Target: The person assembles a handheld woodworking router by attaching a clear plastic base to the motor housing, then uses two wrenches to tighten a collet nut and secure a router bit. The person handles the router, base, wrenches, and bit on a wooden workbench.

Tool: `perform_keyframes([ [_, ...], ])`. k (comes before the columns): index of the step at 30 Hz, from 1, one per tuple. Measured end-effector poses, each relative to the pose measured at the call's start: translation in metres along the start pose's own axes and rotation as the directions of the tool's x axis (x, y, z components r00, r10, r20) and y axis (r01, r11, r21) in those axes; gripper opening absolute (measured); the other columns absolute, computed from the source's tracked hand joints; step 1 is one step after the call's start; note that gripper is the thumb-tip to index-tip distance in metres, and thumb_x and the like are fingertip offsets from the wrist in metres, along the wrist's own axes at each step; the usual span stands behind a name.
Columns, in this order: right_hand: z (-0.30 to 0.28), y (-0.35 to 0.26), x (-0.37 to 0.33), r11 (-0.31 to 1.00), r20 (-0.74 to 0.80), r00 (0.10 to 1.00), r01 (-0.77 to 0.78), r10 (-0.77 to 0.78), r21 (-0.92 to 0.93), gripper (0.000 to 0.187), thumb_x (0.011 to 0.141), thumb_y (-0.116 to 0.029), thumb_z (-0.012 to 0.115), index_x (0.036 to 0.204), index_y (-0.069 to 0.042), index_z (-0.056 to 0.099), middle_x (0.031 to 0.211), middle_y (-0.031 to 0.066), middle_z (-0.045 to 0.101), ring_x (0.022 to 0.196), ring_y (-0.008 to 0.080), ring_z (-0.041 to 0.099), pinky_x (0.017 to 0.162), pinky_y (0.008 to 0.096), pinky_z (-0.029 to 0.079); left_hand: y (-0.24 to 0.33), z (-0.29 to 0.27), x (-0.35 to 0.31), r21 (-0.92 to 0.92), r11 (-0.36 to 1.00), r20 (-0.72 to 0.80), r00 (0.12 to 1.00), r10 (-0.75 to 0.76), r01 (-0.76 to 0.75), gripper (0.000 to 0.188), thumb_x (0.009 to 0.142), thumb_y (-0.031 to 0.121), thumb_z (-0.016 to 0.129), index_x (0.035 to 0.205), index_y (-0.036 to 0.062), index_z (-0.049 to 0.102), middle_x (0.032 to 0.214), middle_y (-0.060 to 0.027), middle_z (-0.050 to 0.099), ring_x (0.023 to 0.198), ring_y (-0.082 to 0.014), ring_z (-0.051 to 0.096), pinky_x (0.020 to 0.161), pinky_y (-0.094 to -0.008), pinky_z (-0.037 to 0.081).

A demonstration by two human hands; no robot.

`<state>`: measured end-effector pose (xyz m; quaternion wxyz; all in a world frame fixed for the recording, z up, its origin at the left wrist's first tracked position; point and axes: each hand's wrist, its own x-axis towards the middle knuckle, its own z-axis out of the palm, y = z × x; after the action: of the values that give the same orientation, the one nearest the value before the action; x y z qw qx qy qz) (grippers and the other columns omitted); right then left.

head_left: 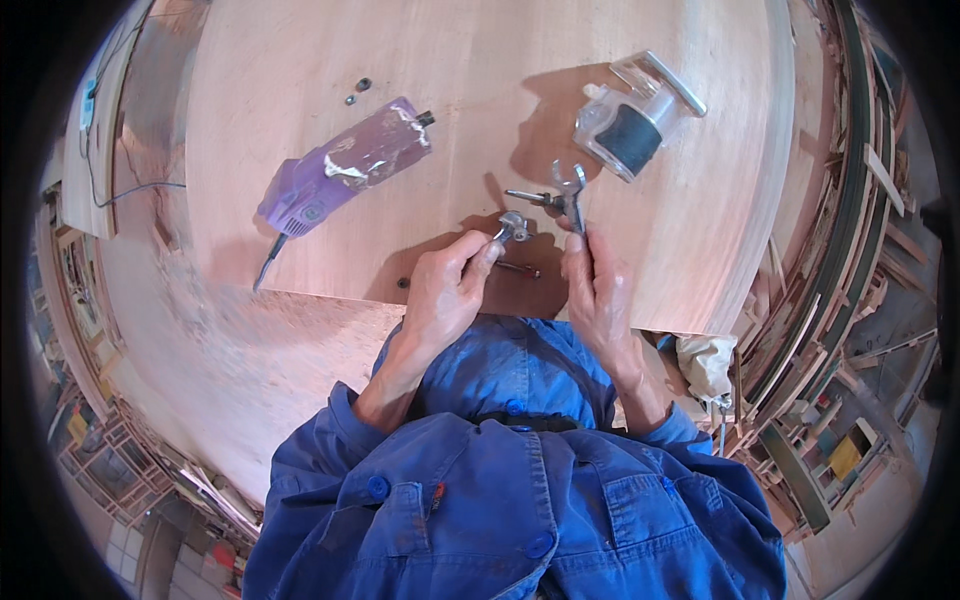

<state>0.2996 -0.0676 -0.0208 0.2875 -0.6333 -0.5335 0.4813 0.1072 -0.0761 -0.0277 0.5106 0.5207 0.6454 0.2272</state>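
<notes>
My left hand point(445, 290) is closed, thumb and fingers pinching a small shiny metal piece with a winged, rounded head, which looks like a router bit point(513, 226). My right hand point(600, 290) grips an open-end wrench point(569, 190), its forked jaw pointing away from me. Beside the jaw, a slim dark metal piece point(535, 198) points left; whether it is held with the wrench I cannot tell. Both hands are over the near edge of a wooden board point(480, 60). Under them, in shadow, lies a thin reddish tool point(520, 268), partly hidden.
On the board's left lies a purple router motor point(345, 165) with its cord; two small metal nuts point(363, 84) sit beyond it. At the right stands a clear router base point(625, 130) with a dark grip. Wood strips point(840, 240) pile up on the far right.
</notes>
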Motion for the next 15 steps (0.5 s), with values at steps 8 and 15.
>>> perform_keyframes([
  [8,-0.009,0.008,-0.012,0.933,0.068,0.973,0.233,-0.223,-0.273,0.016,0.093,-0.005,0.063,0.109,-0.002,0.062,0.063,0.0166,0.058,0.055,0.0353,0.061,0.05,0.0447,0.048,0.006,0.004,0.0,-0.03,0.999,-0.009,1.0,-0.03,0.03,0.013,0.099,0.01,0.06,0.096,-0.0007,0.067,0.062,-0.0076,0.053,0.058,-0.0095,0.045,0.053,-0.03,0.038],
  [15,-0.032,0.003,-0.029,0.865,0.178,0.883,0.464,-0.435,-0.189,0.034,0.089,-0.003,0.065,0.123,-0.001,0.061,0.076,0.0112,0.054,0.057,0.0285,0.057,0.049,0.0385,0.048,-0.007,0.005,-0.004,-0.149,0.975,0.029,0.986,-0.161,0.164,0.017,0.099,0.01,0.059,0.09,-0.002,0.068,0.059,-0.0055,0.057,0.056,-0.0094,0.052,0.052,-0.0284,0.04],
])
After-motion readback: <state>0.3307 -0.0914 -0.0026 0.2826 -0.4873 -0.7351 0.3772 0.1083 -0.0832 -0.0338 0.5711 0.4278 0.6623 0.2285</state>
